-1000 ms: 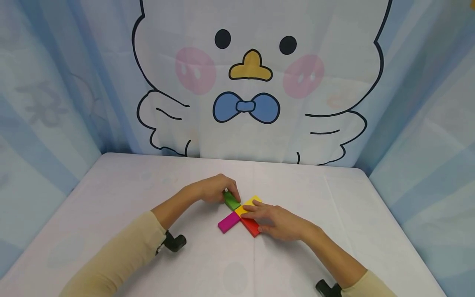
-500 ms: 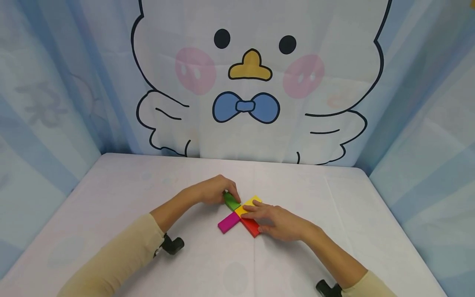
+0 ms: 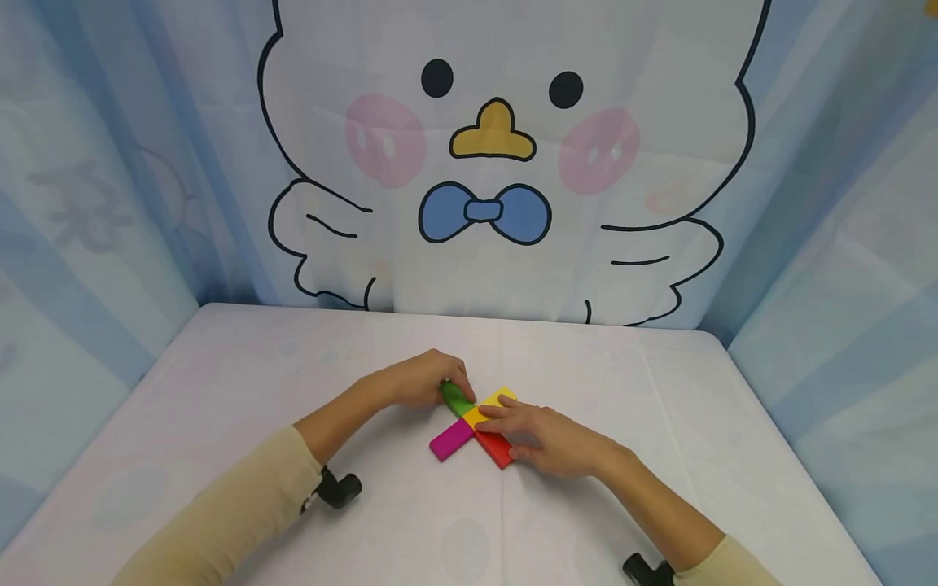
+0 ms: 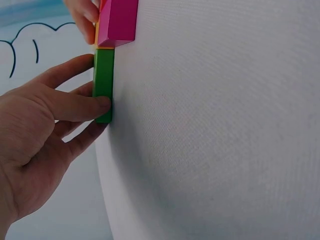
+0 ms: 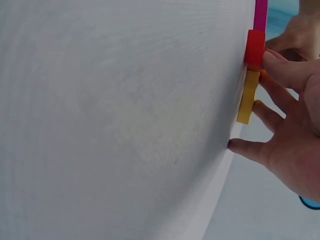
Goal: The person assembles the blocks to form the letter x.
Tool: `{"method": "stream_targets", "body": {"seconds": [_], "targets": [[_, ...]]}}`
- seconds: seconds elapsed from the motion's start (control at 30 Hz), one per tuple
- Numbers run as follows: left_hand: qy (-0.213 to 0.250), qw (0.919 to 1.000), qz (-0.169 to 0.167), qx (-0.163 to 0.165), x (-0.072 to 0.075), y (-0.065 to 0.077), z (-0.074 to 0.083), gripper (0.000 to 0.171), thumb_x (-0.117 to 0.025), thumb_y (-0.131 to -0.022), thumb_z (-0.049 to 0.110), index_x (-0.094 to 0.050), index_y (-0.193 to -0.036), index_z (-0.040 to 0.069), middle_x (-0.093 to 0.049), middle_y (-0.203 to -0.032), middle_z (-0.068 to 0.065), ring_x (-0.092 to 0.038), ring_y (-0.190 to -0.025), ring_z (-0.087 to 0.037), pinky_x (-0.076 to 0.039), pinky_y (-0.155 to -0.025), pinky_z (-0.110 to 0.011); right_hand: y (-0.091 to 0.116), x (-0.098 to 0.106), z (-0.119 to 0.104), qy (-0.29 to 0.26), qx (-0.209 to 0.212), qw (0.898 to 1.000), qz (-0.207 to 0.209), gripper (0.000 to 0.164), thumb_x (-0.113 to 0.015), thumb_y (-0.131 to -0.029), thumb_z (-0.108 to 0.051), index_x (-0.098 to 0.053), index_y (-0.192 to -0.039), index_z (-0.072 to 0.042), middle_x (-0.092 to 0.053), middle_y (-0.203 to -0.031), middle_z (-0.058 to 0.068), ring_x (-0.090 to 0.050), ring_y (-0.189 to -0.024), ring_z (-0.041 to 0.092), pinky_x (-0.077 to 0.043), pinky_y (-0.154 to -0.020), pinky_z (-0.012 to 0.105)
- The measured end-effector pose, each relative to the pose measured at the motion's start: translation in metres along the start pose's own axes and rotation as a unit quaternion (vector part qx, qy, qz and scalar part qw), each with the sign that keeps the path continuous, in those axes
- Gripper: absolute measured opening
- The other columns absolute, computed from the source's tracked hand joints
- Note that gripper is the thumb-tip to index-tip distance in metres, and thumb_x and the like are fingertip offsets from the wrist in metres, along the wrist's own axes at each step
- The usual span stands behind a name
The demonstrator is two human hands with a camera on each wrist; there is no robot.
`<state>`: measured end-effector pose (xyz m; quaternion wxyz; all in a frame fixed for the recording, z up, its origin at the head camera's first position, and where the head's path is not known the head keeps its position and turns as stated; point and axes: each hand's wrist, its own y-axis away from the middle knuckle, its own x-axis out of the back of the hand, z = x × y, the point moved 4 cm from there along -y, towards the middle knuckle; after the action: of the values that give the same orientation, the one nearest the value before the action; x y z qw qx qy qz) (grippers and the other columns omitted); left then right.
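Four-armed like a pinwheel, several coloured blocks lie together on the white table. The green block (image 3: 456, 400) is at the far left of the cluster, its end against the yellow block (image 4: 96, 41). My left hand (image 3: 431, 379) pinches it, thumb on its near side (image 4: 103, 92) and fingers at its far side and outer end. My right hand (image 3: 553, 439) has spread fingers resting on the yellow block (image 3: 501, 399), its thumb touching the red block (image 3: 494, 448). Nearest me on the left, the magenta block (image 3: 451, 440) meets the others at the middle, with neither hand on it.
The white-covered table (image 3: 352, 537) extends around the blocks on all sides. Behind it hangs a curtain (image 3: 484, 277) with a cartoon face, and curtains also flank both sides. A black wrist device (image 3: 339, 488) sits at my left sleeve, another (image 3: 648, 570) at the right.
My left hand and forearm have shifted very slightly toward me and left, and the green block's outer end has moved slightly with them. My right hand and the other blocks have barely moved.
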<state>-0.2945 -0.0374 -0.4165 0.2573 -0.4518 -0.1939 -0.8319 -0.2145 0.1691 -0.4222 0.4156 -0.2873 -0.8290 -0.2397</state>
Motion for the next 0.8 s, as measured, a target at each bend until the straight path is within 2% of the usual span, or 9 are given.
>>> {"method": "stream_targets", "body": {"seconds": [0.1,0.33,0.47,0.8], "targets": [[-0.002,1.0000,0.002,0.002,-0.0004,0.0015,0.0008,0.034,-0.070,-0.094,-0.005,-0.081,-0.118,0.016,-0.072,-0.119,-0.002,-0.065,-0.115,-0.020,-0.055,-0.106,-0.034,0.0000,-0.0002,-0.0001,0.007,0.003,1.000,0.000,0.055,-0.065,-0.102,-0.014,-0.054,-0.153,-0.033,-0.039,-0.167,-0.008,-0.022,-0.161,0.032,-0.028,-0.117,0.075],[-0.007,0.9999,0.007,0.008,-0.0013,0.0021,0.0000,0.034,-0.072,-0.093,-0.004,-0.081,-0.117,0.018,-0.066,-0.124,-0.005,-0.061,-0.120,-0.023,-0.055,-0.106,-0.036,-0.0004,0.0001,0.0002,0.013,0.015,1.000,0.004,0.055,-0.064,-0.102,-0.012,-0.054,-0.153,-0.032,-0.040,-0.167,-0.008,-0.022,-0.161,0.032,-0.033,-0.121,0.063],[-0.007,0.9999,0.006,0.013,-0.0017,0.0027,-0.0007,0.035,-0.073,-0.093,-0.003,-0.080,-0.118,0.020,-0.066,-0.124,-0.004,-0.061,-0.120,-0.022,-0.055,-0.106,-0.036,-0.0013,0.0007,-0.0003,0.014,0.018,1.000,0.004,0.055,-0.065,-0.102,-0.011,-0.055,-0.153,-0.031,-0.040,-0.167,-0.008,-0.023,-0.161,0.032,-0.034,-0.122,0.060],[-0.005,0.9998,0.007,0.020,-0.0020,0.0044,0.0000,0.044,-0.072,-0.093,-0.003,-0.075,-0.129,0.021,-0.066,-0.132,-0.004,-0.060,-0.127,-0.024,-0.053,-0.109,-0.039,-0.0018,0.0019,-0.0013,0.023,0.020,1.000,0.004,0.054,-0.066,-0.101,-0.011,-0.056,-0.152,-0.029,-0.042,-0.165,-0.006,-0.024,-0.160,0.032,-0.029,-0.124,0.063]]}}
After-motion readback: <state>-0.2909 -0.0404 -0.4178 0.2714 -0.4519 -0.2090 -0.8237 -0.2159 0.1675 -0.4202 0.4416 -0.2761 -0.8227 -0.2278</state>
